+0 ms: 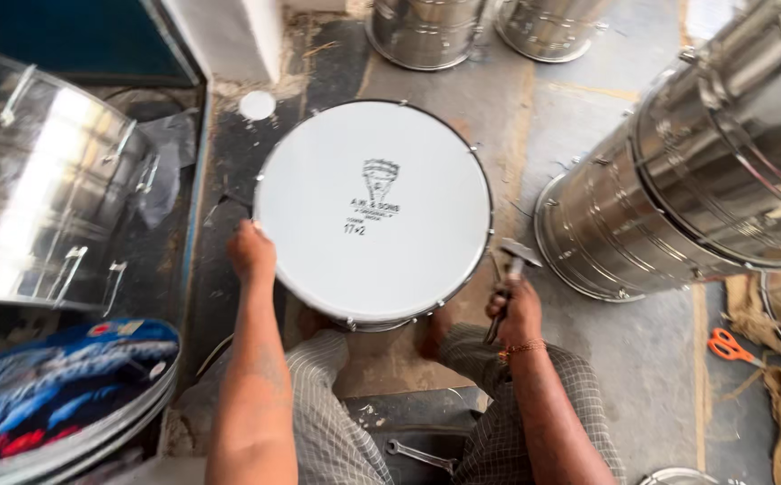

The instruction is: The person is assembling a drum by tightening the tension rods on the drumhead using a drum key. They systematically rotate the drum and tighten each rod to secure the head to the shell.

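Note:
A round drum with a white head [372, 211] and a dark metal rim stands upright on the floor between my knees. My left hand [252, 251] grips the rim at the drum's left edge. My right hand [516, 310] is closed around the handle of a small metal hammer [513, 260], whose head sits just off the drum's right edge. A small printed mark is at the centre of the white head.
Shiny steel drum shells lie at the left [45, 180], right [678, 180] and top [426, 31]. A stack of colourful printed drum heads [58, 395] is at lower left. A spanner [422, 455] lies between my legs; orange scissors [730, 346] are at right.

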